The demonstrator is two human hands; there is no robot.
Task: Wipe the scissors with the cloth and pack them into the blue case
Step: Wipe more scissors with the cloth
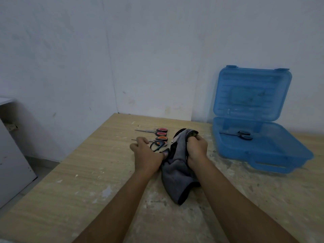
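Observation:
My left hand [147,155] holds the black handles of a pair of scissors [157,145] just above the wooden table. The blades run right into a grey cloth [177,172], and my right hand [195,148] grips the cloth bunched around them, hiding the tips. Red-handled scissors [161,131] and orange-handled scissors [161,138] lie on the table just behind my left hand. The blue case [280,155] stands open at the right, its lid up against the wall. Black scissors [243,135] lie inside it.
The wooden table [87,172] is marked with white paint spots, and its left edge runs diagonally. Beyond that edge a grey cabinet [10,155] stands on the floor. A white wall rises right behind the table.

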